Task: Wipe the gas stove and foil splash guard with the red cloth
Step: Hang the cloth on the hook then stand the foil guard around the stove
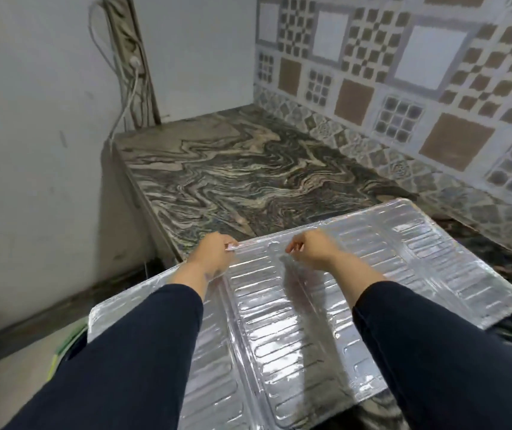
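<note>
A silver embossed foil splash guard (pixel 388 259) lies nearly flat and unfolded in several panels, reaching from the lower left to the right over the counter edge. My left hand (pixel 214 259) pinches its far edge near a panel fold. My right hand (pixel 310 248) pinches the same far edge a little to the right. Both forearms in dark sleeves lie over the foil. No red cloth and no gas stove are in view.
A swirled grey marble counter (pixel 233 169) runs back to a corner. A patterned tile wall (pixel 403 72) rises behind it on the right, and a plain white wall with a power strip and cables (pixel 127 54) on the left. Something green (pixel 65 346) shows below the foil's left corner.
</note>
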The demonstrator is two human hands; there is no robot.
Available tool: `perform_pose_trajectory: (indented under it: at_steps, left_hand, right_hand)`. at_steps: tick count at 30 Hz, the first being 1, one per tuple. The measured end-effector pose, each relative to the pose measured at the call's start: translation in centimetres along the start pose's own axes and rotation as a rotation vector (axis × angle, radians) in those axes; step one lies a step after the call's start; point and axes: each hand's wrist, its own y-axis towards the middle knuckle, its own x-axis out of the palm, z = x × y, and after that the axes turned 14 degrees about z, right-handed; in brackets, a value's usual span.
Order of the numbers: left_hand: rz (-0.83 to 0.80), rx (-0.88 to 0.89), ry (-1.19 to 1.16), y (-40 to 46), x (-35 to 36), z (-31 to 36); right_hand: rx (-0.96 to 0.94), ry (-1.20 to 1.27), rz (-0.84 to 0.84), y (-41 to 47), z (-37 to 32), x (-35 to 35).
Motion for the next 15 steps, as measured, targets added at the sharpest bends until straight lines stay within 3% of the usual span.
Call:
perform_pose_trajectory:
  at_steps: [6, 15]
  left_hand:
    - [0.094, -0.019, 0.016, 0.6, 1.3, -2.7]
    - [0.131, -0.034, -0.04, 1.2, 1.8, -2.8]
  right_hand:
    - [-0.161, -0.08, 0.116, 4.4, -1.7, 3.7]
    - [-0.101, 0.059, 0.12, 6.0, -1.9, 4.3]
